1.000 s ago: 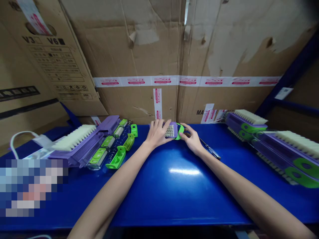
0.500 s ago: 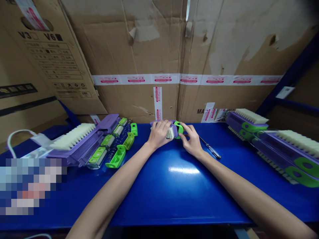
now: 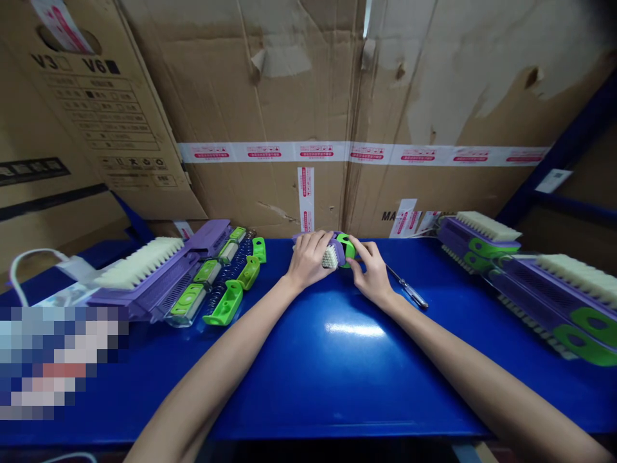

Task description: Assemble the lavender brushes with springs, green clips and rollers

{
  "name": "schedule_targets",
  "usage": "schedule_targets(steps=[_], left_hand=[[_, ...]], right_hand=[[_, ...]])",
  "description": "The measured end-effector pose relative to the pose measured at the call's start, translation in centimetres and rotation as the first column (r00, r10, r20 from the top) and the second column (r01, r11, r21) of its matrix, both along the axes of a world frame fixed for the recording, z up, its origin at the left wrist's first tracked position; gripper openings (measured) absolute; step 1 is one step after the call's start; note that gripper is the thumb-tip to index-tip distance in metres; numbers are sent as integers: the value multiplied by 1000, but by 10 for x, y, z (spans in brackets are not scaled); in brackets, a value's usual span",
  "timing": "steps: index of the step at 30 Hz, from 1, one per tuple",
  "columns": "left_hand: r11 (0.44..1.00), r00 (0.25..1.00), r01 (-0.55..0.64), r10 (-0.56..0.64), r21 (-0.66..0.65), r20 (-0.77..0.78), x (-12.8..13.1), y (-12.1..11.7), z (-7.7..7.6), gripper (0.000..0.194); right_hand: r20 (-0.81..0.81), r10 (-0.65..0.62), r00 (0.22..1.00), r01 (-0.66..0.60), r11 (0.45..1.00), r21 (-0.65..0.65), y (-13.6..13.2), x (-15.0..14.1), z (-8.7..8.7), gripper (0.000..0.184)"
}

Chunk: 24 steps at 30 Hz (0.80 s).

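Note:
My left hand [image 3: 308,258] is closed over a purple brush [image 3: 330,258] near the back of the blue table, its pale bristles showing past my fingers. Most of the brush body is hidden under that hand. At the brush's right end sits a green end cap [image 3: 345,245], which my right hand [image 3: 372,272] grips between thumb and fingers. Whether the cap is fully seated I cannot tell. A screwdriver [image 3: 411,292] with a clear handle lies just right of my right hand, its shaft pointing back toward the hand.
Loose green end caps [image 3: 226,303], springs [image 3: 231,263] and clear pieces with green tops [image 3: 187,301] lie at the left beside purple brush parts [image 3: 154,292]. Purple brushes with green ends [image 3: 540,280] are stacked at the right. Cardboard [image 3: 270,199] walls the back of the blue table [image 3: 347,386].
Both hands stay on the brush and its green cap, with at most a very slight turn of the cap. The whole view has shifted a little.

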State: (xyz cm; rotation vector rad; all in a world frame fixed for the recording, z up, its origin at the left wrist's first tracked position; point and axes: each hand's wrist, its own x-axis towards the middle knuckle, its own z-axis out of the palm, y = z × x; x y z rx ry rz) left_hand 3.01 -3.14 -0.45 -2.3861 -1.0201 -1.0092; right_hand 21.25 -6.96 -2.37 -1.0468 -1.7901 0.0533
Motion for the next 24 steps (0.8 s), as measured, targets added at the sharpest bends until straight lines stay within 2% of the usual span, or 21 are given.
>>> schedule_targets(steps=[3,10,14,18,24], left_hand=[[999,999,31,-31,-38,16,-2,4,7,66],[964,990,138,-134,-229,33,-4,10,28,77],[949,993,91,-108,-303,-41,-3,10,33,84],[939,987,39,-91,-341,-136,-4,12,37,81],[937,994,7,-45,-350,-101,-7,13,37,76]], right_hand=[[-40,-8,999,7,1000,-11,0,-3,2,48],[-203,-119,972,95,988,-123,-5,-7,12,48],[-217,-135,967,109,986,-127,-3,-6,10,47],[-248,-166,955,131,980,-153,-2,-6,9,46],[-260,-152,954,118,983,-142,-3,-10,10,48]])
